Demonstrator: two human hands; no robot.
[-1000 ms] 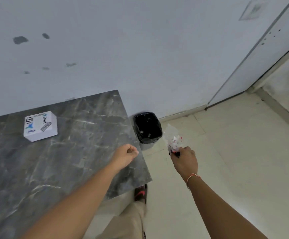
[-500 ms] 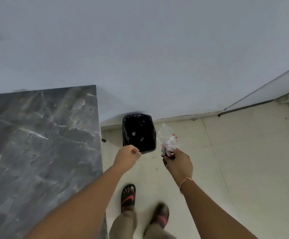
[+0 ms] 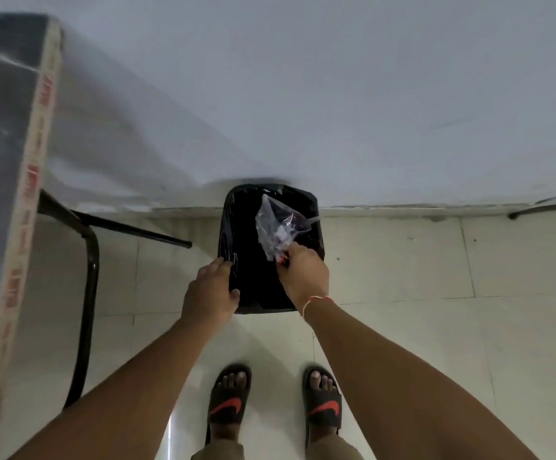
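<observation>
A small bin lined with a black bag point(image 3: 246, 227) stands on the floor against the wall, straight below me. My left hand point(image 3: 210, 293) grips the bin's near left rim, thumb over the edge. My right hand point(image 3: 304, 272) pinches a crumpled clear plastic bag point(image 3: 278, 225) with red and white bits inside, held over the bin's open mouth. A thin orange thread circles my right wrist.
The grey marble-look table point(image 3: 1, 134) with its taped edge and black metal leg point(image 3: 89, 293) stands at the left. My two feet in black sandals point(image 3: 228, 398) stand on pale floor tiles just before the bin. A plain wall rises behind.
I have stepped up to the bin and now look straight down at it. My left hand went from hanging curled to gripping the rim. My right hand carried the plastic bag over the opening.
</observation>
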